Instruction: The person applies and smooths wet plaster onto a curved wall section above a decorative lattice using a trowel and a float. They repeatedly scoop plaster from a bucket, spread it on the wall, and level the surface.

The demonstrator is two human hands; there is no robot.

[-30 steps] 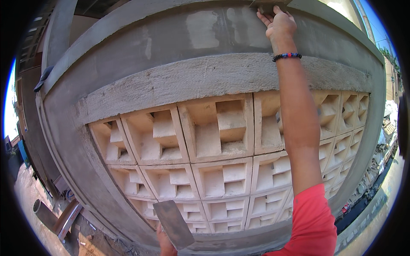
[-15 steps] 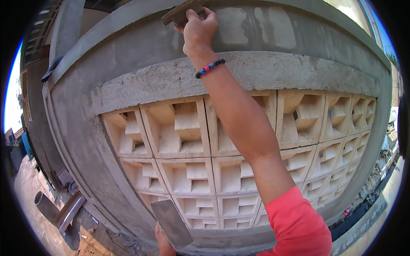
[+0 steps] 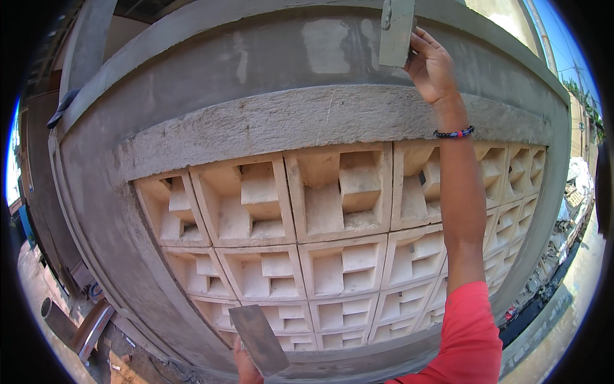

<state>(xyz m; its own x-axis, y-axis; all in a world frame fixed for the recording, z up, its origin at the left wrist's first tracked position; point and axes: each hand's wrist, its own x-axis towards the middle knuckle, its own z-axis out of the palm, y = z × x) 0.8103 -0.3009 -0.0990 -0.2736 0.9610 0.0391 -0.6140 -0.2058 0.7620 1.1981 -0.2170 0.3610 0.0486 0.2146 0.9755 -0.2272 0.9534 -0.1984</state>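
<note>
My right hand (image 3: 433, 69) is raised high on the right, its fingers closed around the back of a plastering float (image 3: 396, 33). The float stands on end, its flat grey face partly turned into view, with a small lump of mortar near the top. Behind it runs a smooth grey plastered band (image 3: 281, 54) with lighter damp patches. Low in the middle, my left hand (image 3: 245, 363) grips a flat rectangular trowel (image 3: 261, 339), tilted, its broad face showing. The left fingers are partly hidden by the blade. Whether the float touches the wall, I cannot tell.
Below a rough concrete lintel (image 3: 307, 115) is a grid of cream ventilation blocks (image 3: 342, 269). A dark cap (image 3: 64, 107) rests on the ledge at the far left. Rubble (image 3: 555, 256) lies along a ditch on the right. A pipe (image 3: 57, 320) stands at lower left.
My right hand has swung right along the upper band, and the float has turned from lying slanted to standing on end. My left hand keeps the trowel in nearly the same place.
</note>
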